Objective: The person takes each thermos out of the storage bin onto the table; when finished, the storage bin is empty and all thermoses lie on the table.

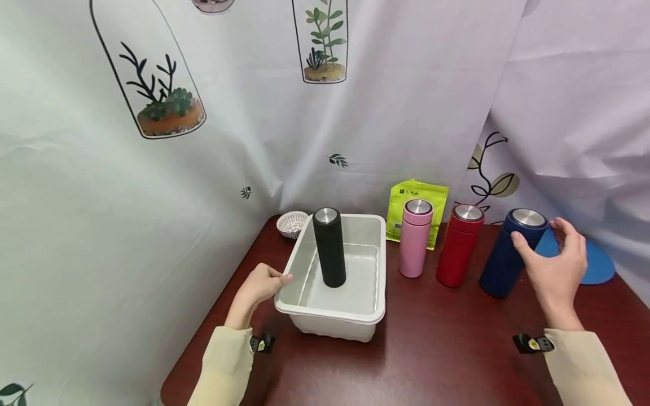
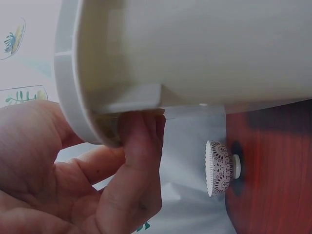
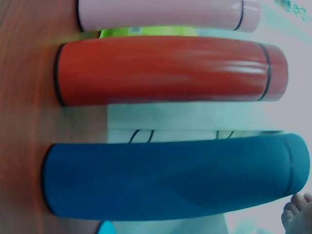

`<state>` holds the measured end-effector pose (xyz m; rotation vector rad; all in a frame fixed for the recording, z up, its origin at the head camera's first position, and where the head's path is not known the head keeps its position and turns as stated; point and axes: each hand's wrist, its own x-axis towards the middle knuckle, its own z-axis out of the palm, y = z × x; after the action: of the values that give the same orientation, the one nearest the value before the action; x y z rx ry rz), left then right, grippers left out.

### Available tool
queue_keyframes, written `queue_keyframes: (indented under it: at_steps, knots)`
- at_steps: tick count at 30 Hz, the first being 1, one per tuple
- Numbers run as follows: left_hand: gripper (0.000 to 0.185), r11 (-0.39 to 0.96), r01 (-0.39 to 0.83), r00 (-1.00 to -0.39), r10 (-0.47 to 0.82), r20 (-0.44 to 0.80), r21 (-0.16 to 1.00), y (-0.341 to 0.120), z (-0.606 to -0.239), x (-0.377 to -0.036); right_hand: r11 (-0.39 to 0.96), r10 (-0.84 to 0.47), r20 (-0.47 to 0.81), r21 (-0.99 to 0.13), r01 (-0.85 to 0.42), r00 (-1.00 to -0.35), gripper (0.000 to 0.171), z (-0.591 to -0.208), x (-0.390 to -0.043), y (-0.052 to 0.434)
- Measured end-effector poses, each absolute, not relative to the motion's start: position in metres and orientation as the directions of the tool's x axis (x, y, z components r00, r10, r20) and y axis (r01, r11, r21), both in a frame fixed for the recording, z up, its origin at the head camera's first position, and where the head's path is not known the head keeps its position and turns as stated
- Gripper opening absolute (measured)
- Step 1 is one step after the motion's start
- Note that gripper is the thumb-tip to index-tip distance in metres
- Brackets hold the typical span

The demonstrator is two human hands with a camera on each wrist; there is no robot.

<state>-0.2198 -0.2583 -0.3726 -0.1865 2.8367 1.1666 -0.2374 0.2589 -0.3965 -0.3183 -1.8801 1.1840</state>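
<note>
A white plastic bin [image 1: 355, 318] stands on the dark red table [image 1: 447, 355], and a black flask [image 1: 330, 248] stands upright inside it. My left hand [image 1: 264, 285] grips the bin's left rim; in the left wrist view its fingers [image 2: 141, 146] curl under the rim [image 2: 68, 73]. To the right stand a pink flask [image 1: 415, 239], a red flask [image 1: 459, 245] and a navy flask [image 1: 508, 254], all upright with steel lids. My right hand [image 1: 550, 262] is open beside the navy flask's top, its thumb at the flask's side. The right wrist view shows the navy flask [image 3: 170, 175], red flask [image 3: 165, 70], pink flask [image 3: 161, 14] and my fingertips [image 3: 298, 214].
A small white lace-pattern bowl [image 1: 291, 224] [image 2: 219, 168] sits behind the bin's left corner. A green pouch [image 1: 417, 206] leans on the printed curtain behind the pink flask. A blue mat [image 1: 596, 262] lies at the far right. The curtain closes in the table's back and sides.
</note>
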Motion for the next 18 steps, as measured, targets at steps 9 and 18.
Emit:
queue_keyframes:
  at_steps: [9, 18]
  knots:
    - [0.029, 0.705, -0.143, -0.989, -0.085, -0.117, 0.695, -0.258, -0.373, -0.220, 0.472, 0.596, 0.572, -0.817, -0.330, -0.563, 0.062, -0.373, -0.224, 0.233]
    - [0.030, 0.707, -0.147, -0.989, -0.085, -0.123, 0.692, -0.257, -0.371, -0.220, 0.431, 0.521, 0.579, -0.812, -0.393, -0.627, 0.063, -0.374, -0.231, 0.213]
